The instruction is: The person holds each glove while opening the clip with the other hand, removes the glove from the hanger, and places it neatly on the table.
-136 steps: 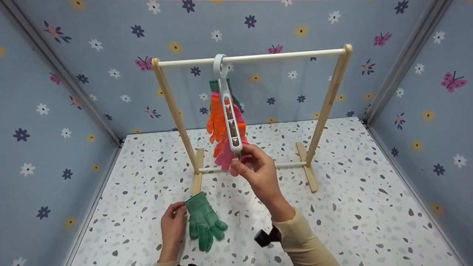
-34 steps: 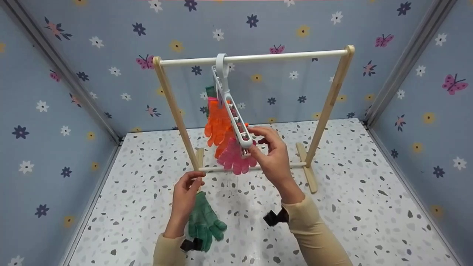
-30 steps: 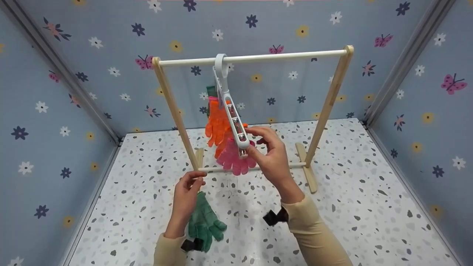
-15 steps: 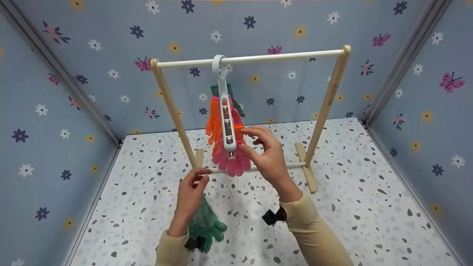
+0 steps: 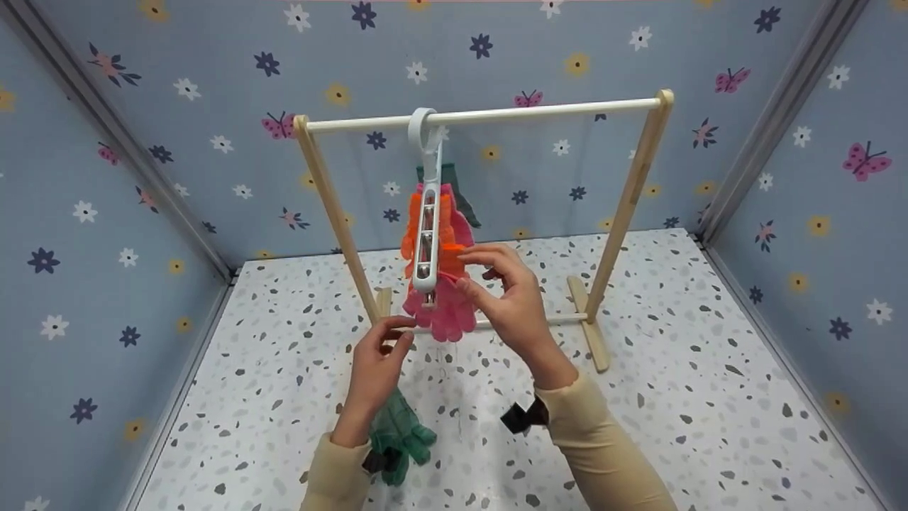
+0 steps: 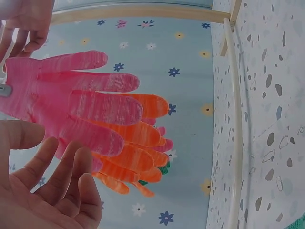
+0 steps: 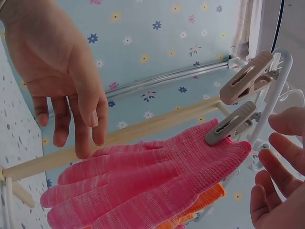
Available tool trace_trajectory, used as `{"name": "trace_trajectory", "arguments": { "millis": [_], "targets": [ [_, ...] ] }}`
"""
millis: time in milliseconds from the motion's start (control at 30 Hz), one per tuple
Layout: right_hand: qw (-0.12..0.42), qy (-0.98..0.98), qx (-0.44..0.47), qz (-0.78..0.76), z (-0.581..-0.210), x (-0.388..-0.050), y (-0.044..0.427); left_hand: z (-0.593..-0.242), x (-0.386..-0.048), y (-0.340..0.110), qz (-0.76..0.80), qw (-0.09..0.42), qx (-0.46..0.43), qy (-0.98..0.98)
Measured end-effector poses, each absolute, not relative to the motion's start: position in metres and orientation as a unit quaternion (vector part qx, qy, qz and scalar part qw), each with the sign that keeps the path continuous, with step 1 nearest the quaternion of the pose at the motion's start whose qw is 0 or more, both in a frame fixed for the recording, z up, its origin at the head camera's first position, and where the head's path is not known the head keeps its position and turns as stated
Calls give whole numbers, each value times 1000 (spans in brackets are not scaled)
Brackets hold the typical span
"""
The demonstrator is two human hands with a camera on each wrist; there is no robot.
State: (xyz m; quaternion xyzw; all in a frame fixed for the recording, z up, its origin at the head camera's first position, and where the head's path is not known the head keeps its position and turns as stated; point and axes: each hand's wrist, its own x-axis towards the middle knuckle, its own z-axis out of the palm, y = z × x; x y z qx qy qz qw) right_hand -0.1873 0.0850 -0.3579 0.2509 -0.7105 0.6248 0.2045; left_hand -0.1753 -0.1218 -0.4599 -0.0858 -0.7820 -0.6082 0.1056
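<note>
A grey hanger (image 5: 430, 170) hangs on the white bar with pink, orange and green gloves below it. In the right wrist view a grey clip (image 7: 231, 124) grips the cuff of the front pink glove (image 7: 143, 179); a beige clip (image 7: 247, 78) beside it holds nothing. My right hand (image 5: 514, 305) is at the hanger's front end, fingers bent and apart, pinching nothing; whether a fingertip touches is unclear. My left hand (image 5: 376, 365), fingers loosely bent and empty, is beside the pink glove's lower left. A green glove (image 5: 403, 433) lies on the floor, partly behind my left wrist.
A wooden rack stands on the speckled floor (image 5: 674, 397), with a left post (image 5: 337, 220), a right post (image 5: 635, 191) and a low white crossbar (image 5: 560, 319). Flower-patterned walls (image 5: 539, 42) rise behind and on both sides.
The hanger has swung round, its front end shifting left. My left hand has moved up and right towards the pink glove. My right hand has moved slightly left.
</note>
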Motion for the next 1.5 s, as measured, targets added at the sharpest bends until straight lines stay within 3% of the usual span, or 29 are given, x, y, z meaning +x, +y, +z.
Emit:
{"name": "trace_trajectory", "arguments": {
  "millis": [267,867,1500],
  "targets": [
    [213,-707,265,620,-354,-185,82,-485,-191,-123,-602,135,-95,-781],
    [202,-712,267,618,-355,-186,80,-469,-185,-113,-603,115,-87,-785],
    [188,-715,255,624,-357,-189,78,-484,-201,-113,-597,116,-113,-786]
  ]
}}
